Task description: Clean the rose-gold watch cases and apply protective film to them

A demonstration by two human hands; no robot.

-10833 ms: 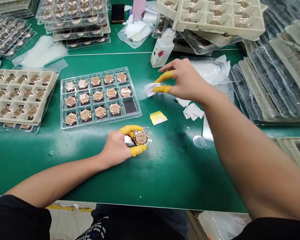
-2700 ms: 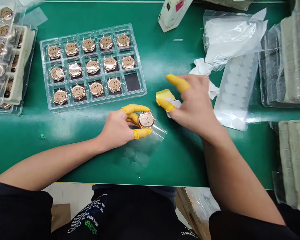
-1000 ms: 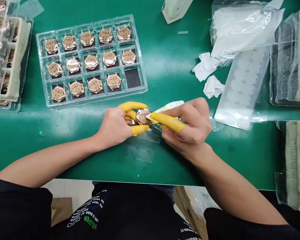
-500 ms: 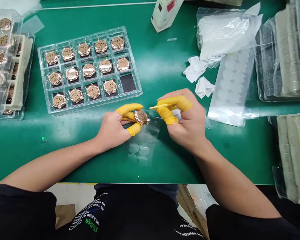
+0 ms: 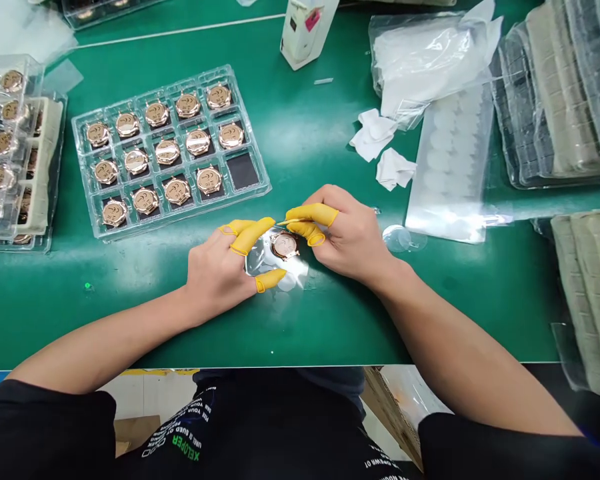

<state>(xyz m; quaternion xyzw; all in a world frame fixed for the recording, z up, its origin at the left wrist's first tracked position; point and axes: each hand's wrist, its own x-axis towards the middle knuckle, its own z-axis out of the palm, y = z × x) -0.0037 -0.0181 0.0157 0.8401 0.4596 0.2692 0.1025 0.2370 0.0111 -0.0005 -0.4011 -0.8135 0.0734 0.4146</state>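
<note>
I saw the watch case [image 5: 285,245] lying face up on clear film [image 5: 260,259] on the tabletop [image 5: 330,327], between the two hands. The left hand [image 5: 213,270] was spread, its thumb and forefinger well apart beside the case. From my view, the right hand [image 5: 347,230] pinched a thin yellow slip [image 5: 296,221] edge-on just above it. A clear tray [image 5: 185,213] of similar cases lay beyond the left hand.

Head-worn view, down onto table [image 5: 340,327]
</note>
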